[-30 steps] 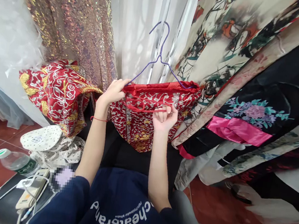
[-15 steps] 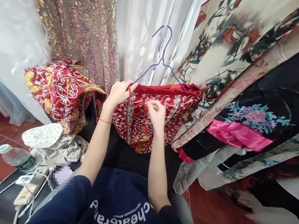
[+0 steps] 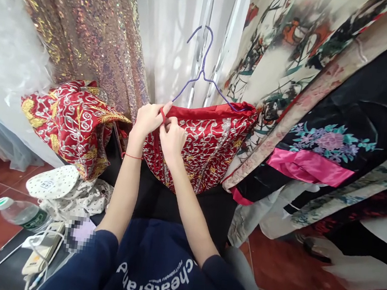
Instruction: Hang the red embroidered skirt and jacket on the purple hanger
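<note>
A red garment with silver and gold embroidery hangs spread in front of me, its plain red top band sloping up to the right. A purple hanger reaches down into that band, hook upward. My left hand is closed on the garment's upper left corner, by the hanger's left arm. A thin red cord loops by the left thumb. Right beside it, my right hand is pinched closed at the cord; its fingertips partly hide what they grip.
A second red embroidered piece lies bunched at left. Nearer are a dotted white cloth bundle, a water bottle and a power strip with cables. A sequinned gown hangs behind, and dark floral garments hang at right.
My right hand has moved left from the garment's middle front to the left hand, bringing the cord with it. The left hand keeps its hold on the corner. The view has shifted slightly.
</note>
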`<state>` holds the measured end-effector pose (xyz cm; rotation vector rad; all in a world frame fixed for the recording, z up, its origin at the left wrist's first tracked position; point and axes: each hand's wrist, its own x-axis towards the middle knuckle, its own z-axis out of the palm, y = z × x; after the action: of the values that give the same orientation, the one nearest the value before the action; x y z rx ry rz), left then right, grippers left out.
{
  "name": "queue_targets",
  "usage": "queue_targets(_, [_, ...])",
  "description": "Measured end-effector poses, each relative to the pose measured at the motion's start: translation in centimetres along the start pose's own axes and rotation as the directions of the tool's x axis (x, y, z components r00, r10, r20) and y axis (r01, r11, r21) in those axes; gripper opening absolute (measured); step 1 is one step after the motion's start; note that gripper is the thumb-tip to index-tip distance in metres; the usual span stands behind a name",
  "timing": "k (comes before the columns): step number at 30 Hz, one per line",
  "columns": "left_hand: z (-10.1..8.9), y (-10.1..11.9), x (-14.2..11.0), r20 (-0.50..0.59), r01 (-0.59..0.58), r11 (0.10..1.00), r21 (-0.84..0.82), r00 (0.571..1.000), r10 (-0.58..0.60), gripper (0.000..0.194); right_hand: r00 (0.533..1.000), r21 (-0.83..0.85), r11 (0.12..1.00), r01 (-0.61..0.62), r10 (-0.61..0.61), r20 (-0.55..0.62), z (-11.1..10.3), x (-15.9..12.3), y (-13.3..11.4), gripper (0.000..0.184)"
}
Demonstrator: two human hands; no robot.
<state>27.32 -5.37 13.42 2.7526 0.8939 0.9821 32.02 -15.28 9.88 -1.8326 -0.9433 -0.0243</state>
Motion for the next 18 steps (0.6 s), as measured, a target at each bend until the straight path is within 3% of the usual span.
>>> queue_targets(2, [-0.1,0.2,-0.2,0.007,-0.008,1.0,-0.004,1.0,0.008,0.073,0.999,-0.096,0.995,0.001,0.003,0.036,0.0,-0.2,-0.4,0.009])
queue_targets(6, [-0.1,0.4,-0.2,0.007,0.008,0.999,0.031,1.0,-0.008,0.065,0.994,-0.285,0.958,0.033,-0.003,0.105,-0.2,-0.3,-0.7,0.024])
queue_targets(12, [0.2,1.0,-0.3,-0.017,0.048,0.995,0.087,0.999,-0.047,0.057,0.991,-0.338,0.937,0.088,-0.047,0.128,-0.6,0.0,-0.6,0.028])
queue_targets(15, [0.4,1.3,-0.5,-0.029,0.056,0.992,0.109,0.998,-0.053,0.056,0.995,-0.219,0.974,0.066,-0.046,0.093,-0.6,0.1,0.2,0.016])
queue_targets(16, [0.4,1.3,-0.6,-0.034,0.06,0.991,0.116,0.998,-0.056,0.056,0.996,-0.114,0.992,0.051,-0.041,0.085,-0.5,0.2,0.6,0.009])
queue_targets(18, [0.6,1.5,-0.7,-0.039,0.069,0.99,0.123,0.997,-0.065,0.056,0.993,0.225,0.974,-0.027,0.0,0.119,-0.1,0.2,1.5,0.016])
